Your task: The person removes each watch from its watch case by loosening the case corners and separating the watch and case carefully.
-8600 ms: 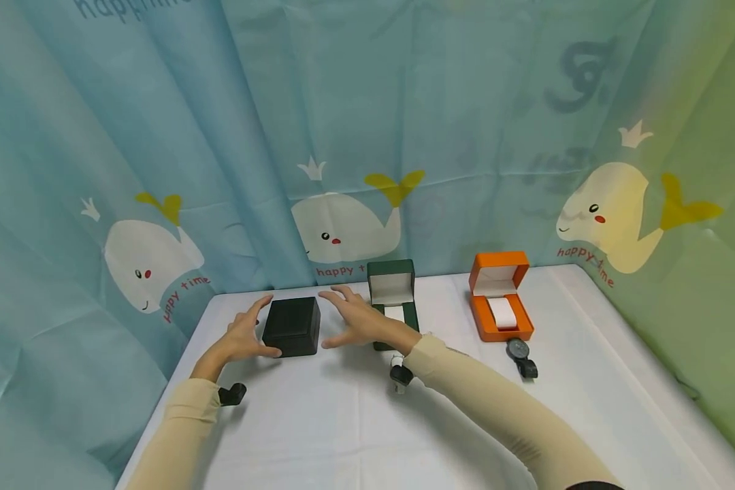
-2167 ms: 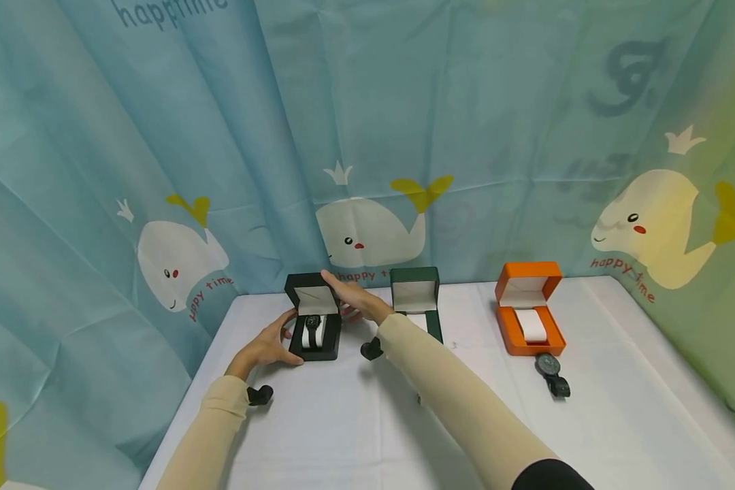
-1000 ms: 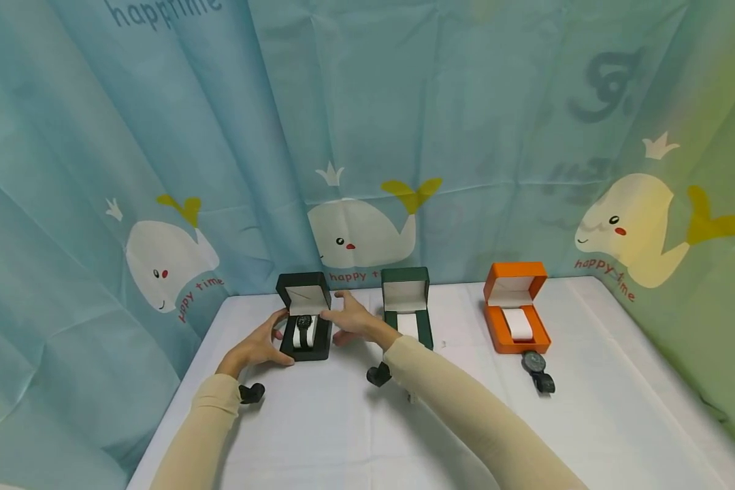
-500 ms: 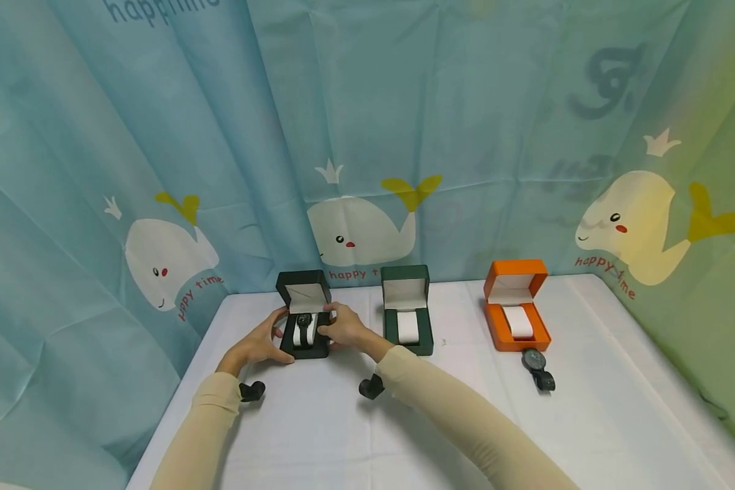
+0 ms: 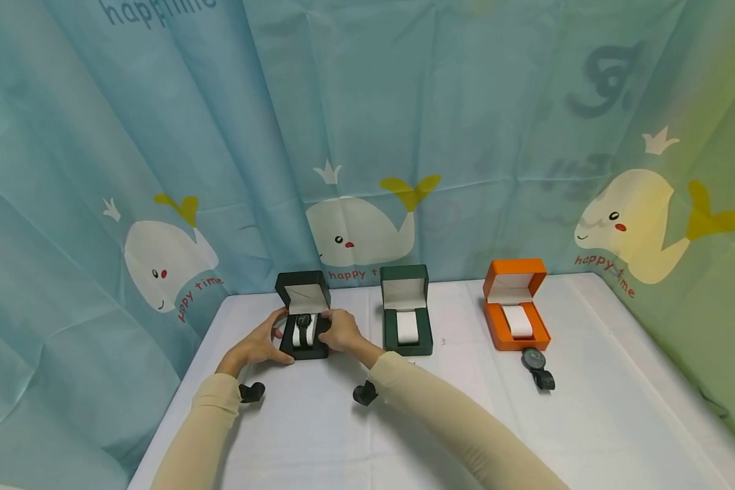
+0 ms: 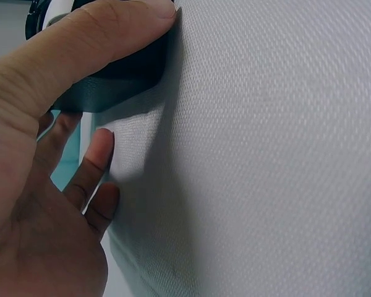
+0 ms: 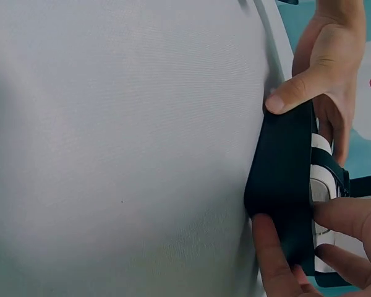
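A black watch box [image 5: 306, 354] stands with its lid raised at the table's back left. Inside, a black wristwatch [image 5: 303, 322] is strapped round a white cushion [image 7: 321, 141]. My left hand [image 5: 256, 346] grips the box's left side, its thumb along the front face in the left wrist view. With my right hand [image 5: 344, 332] I pinch the box's right side. In the right wrist view, one fingertip [image 7: 264, 232] lies against the outer wall while others reach in over the rim beside the cushion.
Right of the black box stands an open green watch box [image 5: 425, 333] with a white cushion. Farther right is an open orange watch box [image 5: 499, 333], and a dark wristwatch [image 5: 534, 360] lies before it. A blue curtain [image 5: 490, 122] hangs behind the table.
The black box was closed 8.6 seconds ago; its lid is now up, showing the watch. My right hand has come down from the lid onto the box's right side. The left hand stays put lately.
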Motion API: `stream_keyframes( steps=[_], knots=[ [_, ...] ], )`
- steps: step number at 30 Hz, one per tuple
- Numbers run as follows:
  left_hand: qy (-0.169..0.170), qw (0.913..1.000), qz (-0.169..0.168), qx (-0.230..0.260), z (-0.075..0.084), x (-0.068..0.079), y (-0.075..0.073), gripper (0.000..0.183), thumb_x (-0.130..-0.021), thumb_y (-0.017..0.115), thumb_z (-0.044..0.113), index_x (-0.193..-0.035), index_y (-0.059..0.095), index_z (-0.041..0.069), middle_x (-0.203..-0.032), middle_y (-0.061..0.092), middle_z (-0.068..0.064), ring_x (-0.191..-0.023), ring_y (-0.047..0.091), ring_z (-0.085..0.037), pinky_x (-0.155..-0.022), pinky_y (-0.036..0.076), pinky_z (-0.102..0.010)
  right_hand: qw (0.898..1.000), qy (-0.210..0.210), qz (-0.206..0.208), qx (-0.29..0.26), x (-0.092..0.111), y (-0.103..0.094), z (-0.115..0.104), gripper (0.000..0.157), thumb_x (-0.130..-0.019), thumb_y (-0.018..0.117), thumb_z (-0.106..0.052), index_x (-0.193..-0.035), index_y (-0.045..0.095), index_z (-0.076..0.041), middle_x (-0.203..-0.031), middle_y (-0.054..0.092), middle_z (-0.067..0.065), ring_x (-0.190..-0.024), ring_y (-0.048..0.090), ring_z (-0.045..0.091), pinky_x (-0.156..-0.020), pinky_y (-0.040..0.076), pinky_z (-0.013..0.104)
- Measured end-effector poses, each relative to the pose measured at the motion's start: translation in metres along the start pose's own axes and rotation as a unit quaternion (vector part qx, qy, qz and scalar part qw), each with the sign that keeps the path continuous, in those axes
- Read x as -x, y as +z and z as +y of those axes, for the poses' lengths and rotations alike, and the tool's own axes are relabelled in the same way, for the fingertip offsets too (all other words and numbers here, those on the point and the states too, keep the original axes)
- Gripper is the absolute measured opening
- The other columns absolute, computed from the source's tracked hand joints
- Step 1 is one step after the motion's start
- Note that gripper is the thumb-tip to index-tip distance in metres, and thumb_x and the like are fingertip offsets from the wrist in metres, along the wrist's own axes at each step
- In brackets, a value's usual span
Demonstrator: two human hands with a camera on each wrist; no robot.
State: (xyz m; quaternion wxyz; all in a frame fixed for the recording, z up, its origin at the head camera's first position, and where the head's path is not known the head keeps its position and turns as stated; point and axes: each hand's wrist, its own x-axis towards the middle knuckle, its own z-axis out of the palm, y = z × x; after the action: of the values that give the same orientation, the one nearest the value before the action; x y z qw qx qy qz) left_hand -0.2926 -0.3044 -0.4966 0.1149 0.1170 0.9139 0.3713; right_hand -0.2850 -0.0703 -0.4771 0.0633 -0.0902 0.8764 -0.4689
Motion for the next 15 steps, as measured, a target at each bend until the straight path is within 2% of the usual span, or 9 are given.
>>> stream_keyframes(
  steps=[4,11,15],
  knots=[
    [0.003,0.9999,-0.004,0.01,0.0005,-0.0009,-0.0005,0.125,-0.066,0.098,0.013,-0.161,0.018,0.002,-0.157,0.036,-0.021,-0.108,0.05,-0.029,-0.093,0.041,-0.043,1.0,-0.005,0.002,0.016,-0.0007,-0.0015,0.0004,0.048,-0.085,0.08,-0.002,-0.131,0.067,0.001,-0.133,0.062,0.02,-0.12,0.059,0.029,-0.098,0.053,0.039],
    [0.002,0.9998,-0.009,0.019,0.0009,-0.0009,-0.0007,0.126,-0.067,0.097,0.012,-0.162,0.016,0.002,-0.162,0.031,-0.021,-0.11,0.049,-0.03,-0.096,0.041,-0.045,1.0,-0.002,0.002,0.011,-0.002,-0.001,0.0008,0.048,-0.086,0.08,-0.001,-0.132,0.067,0.0,-0.134,0.062,0.021,-0.114,0.061,0.03,-0.078,0.059,0.03],
    [-0.001,0.9998,-0.012,0.018,0.0016,0.0003,0.0001,0.125,-0.067,0.097,0.012,-0.162,0.017,0.001,-0.161,0.031,-0.022,-0.111,0.049,-0.032,-0.096,0.042,-0.045,1.0,0.002,0.0,0.008,-0.0017,0.0002,0.0017,0.047,-0.086,0.08,-0.001,-0.132,0.068,-0.001,-0.135,0.061,0.021,-0.114,0.061,0.03,-0.075,0.059,0.03]
  ],
)
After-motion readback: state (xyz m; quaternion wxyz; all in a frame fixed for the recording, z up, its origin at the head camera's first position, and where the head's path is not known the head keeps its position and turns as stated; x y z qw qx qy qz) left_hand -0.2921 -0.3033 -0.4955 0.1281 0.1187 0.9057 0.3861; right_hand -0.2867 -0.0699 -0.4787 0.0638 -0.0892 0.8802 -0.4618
